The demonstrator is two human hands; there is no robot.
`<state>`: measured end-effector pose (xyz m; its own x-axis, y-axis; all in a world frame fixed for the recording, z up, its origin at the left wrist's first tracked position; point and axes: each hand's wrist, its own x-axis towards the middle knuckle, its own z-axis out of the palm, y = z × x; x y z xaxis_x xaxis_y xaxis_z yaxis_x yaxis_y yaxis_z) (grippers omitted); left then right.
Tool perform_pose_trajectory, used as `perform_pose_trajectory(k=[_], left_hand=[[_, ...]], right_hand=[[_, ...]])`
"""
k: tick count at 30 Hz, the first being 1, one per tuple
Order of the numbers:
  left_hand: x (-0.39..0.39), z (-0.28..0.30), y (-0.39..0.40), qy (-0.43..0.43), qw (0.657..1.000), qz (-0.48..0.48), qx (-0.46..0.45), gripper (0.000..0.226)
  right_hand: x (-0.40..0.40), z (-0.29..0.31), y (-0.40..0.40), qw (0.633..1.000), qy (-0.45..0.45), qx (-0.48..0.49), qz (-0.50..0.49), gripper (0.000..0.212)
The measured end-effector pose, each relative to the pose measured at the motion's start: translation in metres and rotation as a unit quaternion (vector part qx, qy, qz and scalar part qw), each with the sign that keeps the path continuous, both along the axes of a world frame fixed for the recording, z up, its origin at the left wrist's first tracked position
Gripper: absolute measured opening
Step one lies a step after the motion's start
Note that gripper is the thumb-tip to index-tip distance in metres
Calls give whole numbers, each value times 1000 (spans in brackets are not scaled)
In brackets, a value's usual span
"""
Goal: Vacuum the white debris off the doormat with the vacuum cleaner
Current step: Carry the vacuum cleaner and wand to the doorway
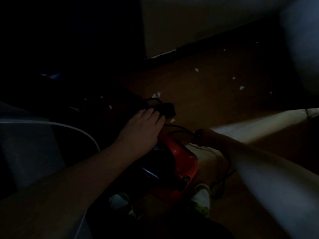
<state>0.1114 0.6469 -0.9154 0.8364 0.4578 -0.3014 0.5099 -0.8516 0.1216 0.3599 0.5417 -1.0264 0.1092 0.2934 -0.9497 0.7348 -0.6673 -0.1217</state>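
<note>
Step in hand, judged: readying the vacuum; free cord and nozzle before any pass.

Left hand (143,125), frame centre: forearm reaching forward, fingers curled over a black vacuum part (165,109).

Red vacuum cleaner (177,157), lower centre.

Right hand (205,137), centre-right: fingers indiscernible in the dark.

White debris (196,70) scattered on brown doormat (207,100), upper right.

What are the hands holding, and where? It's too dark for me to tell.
The left hand lies over a black part above the red vacuum; its grip is hidden. The right hand seems to grip a dark knob, unclear.
</note>
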Motion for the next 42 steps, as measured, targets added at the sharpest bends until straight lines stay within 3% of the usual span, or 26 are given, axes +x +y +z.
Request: perform_pose_trajectory(k=[5, 7, 10, 13, 16, 20, 21, 23, 25, 26, 27, 28, 30, 32, 38, 39, 40, 42], left_hand=[[16, 21, -31, -67, 996, 18, -49, 44], [19, 30, -42, -75, 995, 22, -60, 40], [29, 51, -61, -63, 987, 69, -133, 41], [39, 77, -75, -3, 949, 159, -271, 46], [46, 104, -94, -15, 856, 300, -421, 45], [35, 130, -122, -72, 655, 460, -595, 34], [29, 133, -127, -83, 640, 474, -600, 25], [16, 138, -131, -72, 671, 461, -576, 11], [1, 144, -132, -22, 708, 443, -550, 18], [-8, 148, -130, 2, 716, 440, -542, 21], [-16, 151, -126, 19, 722, 438, -536, 23], [-23, 154, -121, 36, 735, 428, -525, 24], [-35, 160, -108, 65, 796, 385, -463, 25], [-42, 171, -94, 84, 852, 338, -391, 20], [-42, 210, -41, 200, 914, 152, -319, 34], [-39, 219, -28, 195, 929, 134, -285, 37], [-37, 228, -14, 167, 949, 117, -242, 36], [-32, 239, 14, 82, 988, 56, -117, 42]], right_hand=[[17, 50, -11, 997, -32, -74, -5, 34], [19, 78, -5, 991, 6, -82, -106, 26], [15, 120, -3, 942, 111, -85, -306, 27], [-2, 161, -2, 865, 202, -40, -458, 43], [-18, 201, -3, 772, 301, 11, -560, 47], [-50, 238, -8, 687, 370, 55, -623, 40], [-58, 244, -10, 661, 376, 68, -646, 41], [-73, 250, -16, 587, 376, 99, -710, 39], [-84, 254, -21, 503, 358, 124, -777, 39], [-91, 255, -23, 483, 342, 127, -796, 38], [-99, 259, -26, 492, 325, 117, -799, 33], [-111, 264, -31, 526, 308, 94, -787, 26], [-137, 275, -38, 615, 302, 28, -728, 24], [-163, 283, -42, 651, 329, -18, -684, 24], [-200, 261, -23, 573, 289, 50, -765, 27], [-201, 254, -20, 584, 272, 67, -762, 29], [-201, 247, -19, 619, 255, 90, -737, 31], [-198, 237, -17, 729, 220, 138, -633, 31]])
